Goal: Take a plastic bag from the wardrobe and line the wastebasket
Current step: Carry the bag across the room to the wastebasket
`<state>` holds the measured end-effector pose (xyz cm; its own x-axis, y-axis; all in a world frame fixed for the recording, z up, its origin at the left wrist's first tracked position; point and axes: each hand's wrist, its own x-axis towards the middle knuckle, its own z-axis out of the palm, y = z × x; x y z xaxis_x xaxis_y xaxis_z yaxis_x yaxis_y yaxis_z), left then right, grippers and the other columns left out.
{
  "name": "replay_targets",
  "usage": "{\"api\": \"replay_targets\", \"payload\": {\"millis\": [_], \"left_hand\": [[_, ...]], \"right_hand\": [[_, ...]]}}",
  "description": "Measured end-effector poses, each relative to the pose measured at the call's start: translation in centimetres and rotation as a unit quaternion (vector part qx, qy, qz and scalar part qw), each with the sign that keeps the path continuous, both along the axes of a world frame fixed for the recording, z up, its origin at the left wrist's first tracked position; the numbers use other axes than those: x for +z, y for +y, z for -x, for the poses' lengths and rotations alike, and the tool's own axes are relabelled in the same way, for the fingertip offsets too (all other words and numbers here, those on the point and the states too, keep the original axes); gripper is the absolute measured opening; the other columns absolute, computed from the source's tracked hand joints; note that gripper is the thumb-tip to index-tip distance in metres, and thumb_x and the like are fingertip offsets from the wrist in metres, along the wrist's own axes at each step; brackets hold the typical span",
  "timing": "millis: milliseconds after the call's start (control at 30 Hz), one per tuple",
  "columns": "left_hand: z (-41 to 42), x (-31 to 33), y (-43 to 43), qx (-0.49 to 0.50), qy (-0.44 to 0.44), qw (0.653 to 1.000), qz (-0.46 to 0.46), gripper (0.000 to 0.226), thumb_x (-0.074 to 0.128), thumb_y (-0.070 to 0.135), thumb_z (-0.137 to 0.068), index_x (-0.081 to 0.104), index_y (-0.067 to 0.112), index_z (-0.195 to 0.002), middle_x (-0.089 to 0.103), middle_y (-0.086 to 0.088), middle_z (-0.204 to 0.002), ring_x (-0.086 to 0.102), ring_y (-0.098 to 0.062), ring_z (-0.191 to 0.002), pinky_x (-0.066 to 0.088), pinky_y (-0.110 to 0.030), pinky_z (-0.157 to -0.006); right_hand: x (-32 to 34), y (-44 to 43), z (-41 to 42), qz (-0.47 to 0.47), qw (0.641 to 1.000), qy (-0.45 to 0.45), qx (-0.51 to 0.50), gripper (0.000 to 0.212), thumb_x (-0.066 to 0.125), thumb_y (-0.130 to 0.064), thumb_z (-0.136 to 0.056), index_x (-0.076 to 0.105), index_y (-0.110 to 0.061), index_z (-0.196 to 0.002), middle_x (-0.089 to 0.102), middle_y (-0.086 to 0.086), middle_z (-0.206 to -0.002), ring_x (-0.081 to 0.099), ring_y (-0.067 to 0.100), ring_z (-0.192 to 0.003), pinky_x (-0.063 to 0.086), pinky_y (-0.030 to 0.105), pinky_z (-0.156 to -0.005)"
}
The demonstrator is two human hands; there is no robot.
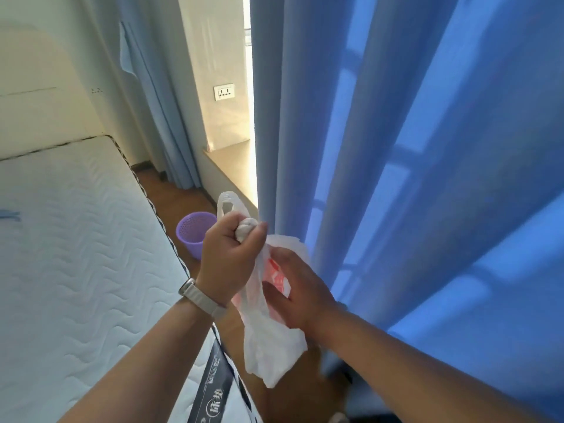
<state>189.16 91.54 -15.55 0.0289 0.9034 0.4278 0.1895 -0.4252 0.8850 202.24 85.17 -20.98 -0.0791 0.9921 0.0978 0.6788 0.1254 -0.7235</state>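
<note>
- Bedroom: bare mattress (76, 239) at left, strip of wood floor beside it.
- Purple wastebasket (193, 236) stands on the floor, ahead-left of the hands. No liner, nothing seen inside.
- left hand (232, 257), nearer the basket, is fisted round the bunched neck of the plastic bag (268, 346). Bag hangs long axis down.
- right hand (300, 294) has its fingers straight, laid against the bag's side.
- Blue curtain (427, 178) at right.

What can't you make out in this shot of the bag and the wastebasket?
Head view:
Wardrobe: out of frame.
Wastebasket: right side behind the left hand; contents too small to tell.
Bag print: broken by folds and the right hand.
Right hand's grip: palm faces away, so pinching or only touching is unclear.
</note>
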Motion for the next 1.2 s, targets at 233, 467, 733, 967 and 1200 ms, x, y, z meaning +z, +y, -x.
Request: {"api": "replay_targets", "payload": {"millis": [233, 467, 733, 967, 1200], "left_hand": [[-0.2, -1.1, 5.4, 0.066, 0.001, 0.997, 0.039, 0.034, 0.064, 0.029, -0.079, 0.051, 0.004, -0.062, 0.048, 0.005, -0.054, 0.047, -0.011, -0.053, 0.043, -0.016, -0.05], [-1.9, -0.8, 12.1, 0.135, 0.015, 0.99, 0.026, 0.04, 0.066, 0.01, -0.085, 0.043, 0.025, -0.057, 0.048, 0.021, -0.049, 0.049, -0.003, -0.052, 0.036, -0.005, -0.052], [-1.9, -0.4, 18.9, 0.192, 0.024, 0.981, 0.025, 0.04, 0.065, 0.017, -0.084, 0.041, 0.03, -0.055, 0.041, 0.016, -0.048, 0.039, -0.005, -0.048, 0.037, -0.016, -0.049], [0.6, -1.6, 25.9, 0.2, 0.009, 0.979, 0.036, 0.044, 0.066, 0.022, -0.084, 0.031, 0.024, -0.056, 0.029, 0.013, -0.051, 0.027, -0.008, -0.05, 0.031, -0.024, -0.05], [5.4, -4.6, 37.5, 0.169, -0.008, 0.984, 0.056, 0.04, 0.064, 0.025, -0.083, 0.035, 0.027, -0.055, 0.033, 0.015, -0.05, 0.03, -0.006, -0.05, 0.033, -0.019, -0.05]], "right_hand": [[-2.7, 8.0, -0.3, -0.023, 0.997, 0.027, 0.07, 0.053, 0.035, -0.074, -0.089, 0.027, -0.046, -0.134, 0.049, -0.015, -0.137, 0.053, 0.008, -0.119, 0.05, 0.034, -0.098], [-3.7, 16.3, -2.0, -0.011, 0.988, 0.052, 0.144, 0.052, 0.058, -0.051, -0.094, 0.026, -0.049, -0.136, 0.046, -0.026, -0.139, 0.05, 0.001, -0.123, 0.048, 0.027, -0.099], [-4.8, 25.4, -2.3, -0.049, 0.98, 0.096, 0.168, 0.051, 0.056, -0.051, -0.093, 0.033, -0.041, -0.138, 0.05, -0.013, -0.142, 0.052, 0.008, -0.127, 0.052, 0.038, -0.1], [-4.9, 31.8, 0.0, -0.022, 0.975, 0.152, 0.16, 0.046, 0.056, -0.034, -0.097, 0.044, -0.028, -0.141, 0.051, -0.016, -0.134, 0.045, -0.006, -0.126, 0.036, 0.014, -0.104], [-6.8, 42.1, 4.2, -0.001, 0.989, 0.059, 0.135, 0.05, 0.049, -0.046, -0.098, 0.034, -0.036, -0.145, 0.043, -0.018, -0.144, 0.04, 0.0, -0.132, 0.036, 0.022, -0.108]]}}
